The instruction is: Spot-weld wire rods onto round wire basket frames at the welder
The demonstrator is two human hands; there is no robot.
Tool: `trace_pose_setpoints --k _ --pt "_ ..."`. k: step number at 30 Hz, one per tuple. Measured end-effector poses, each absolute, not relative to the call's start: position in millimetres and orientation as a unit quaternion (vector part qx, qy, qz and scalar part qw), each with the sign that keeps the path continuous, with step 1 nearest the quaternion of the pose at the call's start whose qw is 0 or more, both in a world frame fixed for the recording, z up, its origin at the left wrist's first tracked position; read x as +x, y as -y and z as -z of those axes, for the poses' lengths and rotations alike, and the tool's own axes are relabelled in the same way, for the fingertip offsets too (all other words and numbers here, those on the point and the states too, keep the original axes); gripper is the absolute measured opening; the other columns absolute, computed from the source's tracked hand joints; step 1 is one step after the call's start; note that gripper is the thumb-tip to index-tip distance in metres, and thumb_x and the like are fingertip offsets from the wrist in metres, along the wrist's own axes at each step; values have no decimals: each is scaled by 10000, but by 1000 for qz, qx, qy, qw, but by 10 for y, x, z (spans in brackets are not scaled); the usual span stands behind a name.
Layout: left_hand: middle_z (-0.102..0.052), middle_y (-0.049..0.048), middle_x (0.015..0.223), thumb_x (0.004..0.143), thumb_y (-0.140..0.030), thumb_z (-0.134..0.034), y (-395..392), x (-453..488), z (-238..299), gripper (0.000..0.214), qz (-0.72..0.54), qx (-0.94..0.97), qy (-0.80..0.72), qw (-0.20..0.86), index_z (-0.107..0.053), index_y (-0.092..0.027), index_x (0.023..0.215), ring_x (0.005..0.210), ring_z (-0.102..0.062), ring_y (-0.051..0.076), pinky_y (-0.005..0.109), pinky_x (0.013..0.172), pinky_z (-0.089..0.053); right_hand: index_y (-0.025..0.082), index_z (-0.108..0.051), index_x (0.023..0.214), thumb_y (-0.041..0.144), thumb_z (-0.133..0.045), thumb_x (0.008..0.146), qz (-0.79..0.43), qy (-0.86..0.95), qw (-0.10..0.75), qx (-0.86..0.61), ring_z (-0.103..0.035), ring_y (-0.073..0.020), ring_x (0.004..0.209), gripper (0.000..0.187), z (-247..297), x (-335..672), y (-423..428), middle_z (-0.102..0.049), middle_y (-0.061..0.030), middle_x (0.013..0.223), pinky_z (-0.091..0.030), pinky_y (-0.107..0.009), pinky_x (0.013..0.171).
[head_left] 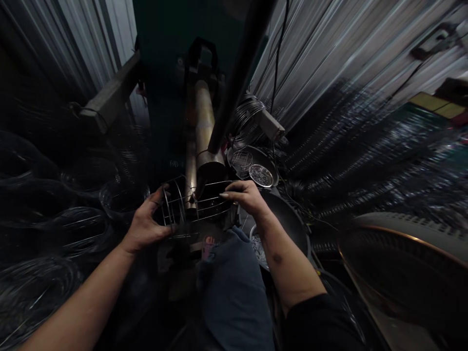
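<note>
Wire cage [198, 209] between both hands, on its side, at the lower end of the machine's thick metal bar [205, 117]. Left hand [146, 222] at the cage's left end: fingers above, thumb below, spread about the height of the end wires and gripping them. Right hand [247, 195] at the cage's right side: thumb and forefinger nearly together, pinching at a wire; remaining fingers partly hidden. A thinner bar [190, 165] runs beside the thick one; its lower end shows among the cage wires. Containers, right of the machine: upper pan [275, 168] holds a small bowl [272, 181] and, left of that, a round wire piece [241, 161]. Contents of the small bowl: many short, shiny metal bits, loosely heaped. Lower pan [288, 219], dark, nearer the person; inside it a second bowl [252, 232], also with shiny bits, partly covered by the right forearm. Fill level of the second bowl: cannot tell. Wire coil [246, 119] behind the upper pan. Left side: clear bags [84, 226] around wirework, dim and blurred; exact contents cannot be made out. Corrugated wall [310, 58] behind, right.
</note>
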State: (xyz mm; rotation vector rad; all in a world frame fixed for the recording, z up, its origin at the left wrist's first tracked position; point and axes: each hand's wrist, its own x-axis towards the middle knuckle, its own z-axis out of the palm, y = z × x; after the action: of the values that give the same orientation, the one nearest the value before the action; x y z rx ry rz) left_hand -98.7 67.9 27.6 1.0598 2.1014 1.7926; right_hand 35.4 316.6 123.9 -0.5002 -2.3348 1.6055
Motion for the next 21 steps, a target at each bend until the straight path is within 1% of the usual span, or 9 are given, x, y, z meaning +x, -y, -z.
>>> trace_pose_setpoints --k 7,12,17,21 --pt "-523 140 1358 519 -362 -853 -720 -982 -307 1022 -620 339 -699 113 -404 -193 1421 1206 -536 335 519 1082 -372 150 -693 608 405 -790 561 -548 807 134 -174 -458 -97 496 277 -1224 329 -3196 -544 22 516 -367 -244 513" --pt "-526 139 1358 502 -325 -851 -761 -1002 -360 1022 -620 328 -703 123 -414 -179 1414 1203 -538 339 519 1090 -357 152 -694 613 431 -783 555 -540 813 130 -175 -463 -106 510 298 -1252 291 -3227 -542 17 527 -374 -252 526" --pt "-531 153 1353 466 -383 -869 -776 -986 -382 1062 -630 300 -698 159 -424 -155 1403 1213 -527 353 520 1082 -361 155 -697 612 430 -785 566 -535 817 147 -156 -497 -115 555 292 -1218 272 -3260 -573 10 567 -382 -248 551" --pt "-522 143 1368 452 -414 -876 -781 -975 -385 1018 -634 294 -698 159 -482 -184 1362 1197 -538 365 528 1059 -388 165 -703 623 439 -778 575 -528 821 159 -147 -522 -127 589 287 -1193 270 -3270 -606 -4 618 -382 -242 542"
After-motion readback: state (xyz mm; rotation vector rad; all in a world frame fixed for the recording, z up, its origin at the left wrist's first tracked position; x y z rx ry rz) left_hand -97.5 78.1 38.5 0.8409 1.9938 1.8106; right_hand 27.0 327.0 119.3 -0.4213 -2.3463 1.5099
